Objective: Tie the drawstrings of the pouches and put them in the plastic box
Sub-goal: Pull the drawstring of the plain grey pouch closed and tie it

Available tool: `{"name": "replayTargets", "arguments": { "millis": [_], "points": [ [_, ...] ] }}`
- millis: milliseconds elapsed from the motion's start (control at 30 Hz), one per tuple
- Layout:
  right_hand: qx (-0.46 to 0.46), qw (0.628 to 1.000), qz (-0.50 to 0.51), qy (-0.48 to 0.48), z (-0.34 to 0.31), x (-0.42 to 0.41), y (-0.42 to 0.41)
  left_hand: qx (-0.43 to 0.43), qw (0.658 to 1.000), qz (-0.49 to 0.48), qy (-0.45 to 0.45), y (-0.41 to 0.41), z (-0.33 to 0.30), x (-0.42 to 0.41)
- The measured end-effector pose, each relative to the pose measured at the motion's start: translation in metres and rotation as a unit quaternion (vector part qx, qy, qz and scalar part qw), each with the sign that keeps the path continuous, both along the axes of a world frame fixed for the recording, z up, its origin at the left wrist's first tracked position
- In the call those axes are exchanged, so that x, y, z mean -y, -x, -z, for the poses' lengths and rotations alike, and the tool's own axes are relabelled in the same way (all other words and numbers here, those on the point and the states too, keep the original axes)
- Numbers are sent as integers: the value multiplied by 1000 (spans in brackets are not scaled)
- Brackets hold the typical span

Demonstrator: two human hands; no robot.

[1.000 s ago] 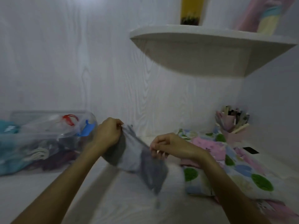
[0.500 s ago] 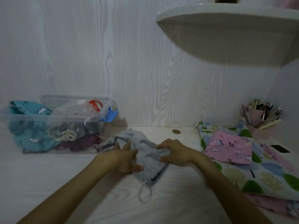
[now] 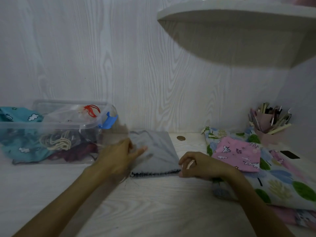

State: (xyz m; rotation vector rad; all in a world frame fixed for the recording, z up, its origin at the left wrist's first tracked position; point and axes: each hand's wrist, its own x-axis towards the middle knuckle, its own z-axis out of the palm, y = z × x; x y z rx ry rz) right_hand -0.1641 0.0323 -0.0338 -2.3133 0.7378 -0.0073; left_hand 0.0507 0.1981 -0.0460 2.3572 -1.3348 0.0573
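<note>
A clear plastic box (image 3: 51, 127) holding pouches stands left of the grey pouch (image 3: 153, 151), with patterned pouches (image 3: 237, 154) and a pen cup (image 3: 268, 120) to the right. The grey pouch lies flat on the table (image 3: 153, 202), hemmed edge toward the person, its long axis unclear. The left hand (image 3: 118, 158), blurred, rests fingers extended on it; the right hand (image 3: 198, 166) pinches its near right corner.

Left hand (image 3: 118, 156) blurring over the grey pouch (image 3: 153, 151), its near-left corner lying hidden beneath. Box (image 3: 51, 124) running off the left edge; contents blurring together. Shelf (image 3: 239, 23) getting cut off top right.
</note>
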Motion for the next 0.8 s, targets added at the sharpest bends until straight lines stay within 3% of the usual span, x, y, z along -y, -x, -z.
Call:
{"name": "replayTargets", "arguments": {
  "millis": [100, 200, 300, 400, 467, 567, 700, 800],
  "points": [
    [-63, 990, 37, 120, 8, -11, -4, 88, 988, 2, -130, 11, 10, -28],
    [-124, 977, 9, 174, 11, -18, -11, 77, 987, 74, -124, 12, 20, -35],
    [-56, 994, -45, 81, 3, -20, -8, -89, 983, 133, -95, 7, 10, -41],
    [135, 985, -11, -109, -7, -12, -4, -295, 947, 124, 34, -5, -7, -42],
    [272, 929, 56, -244, -11, -3, -7, -389, 910, 83, 118, -15, -16, -40],
    [407, 837, 132, -341, -14, 4, -17, -518, 810, 40, 271, -18, -19, -29],
    [471, 763, 190, -399, -11, 3, -18, -598, 704, -41, 380, -8, 2, -9],
    [531, 640, 194, -521, -14, 7, -10, -642, 630, -59, 432, -6, 9, -3]
  ]
}}
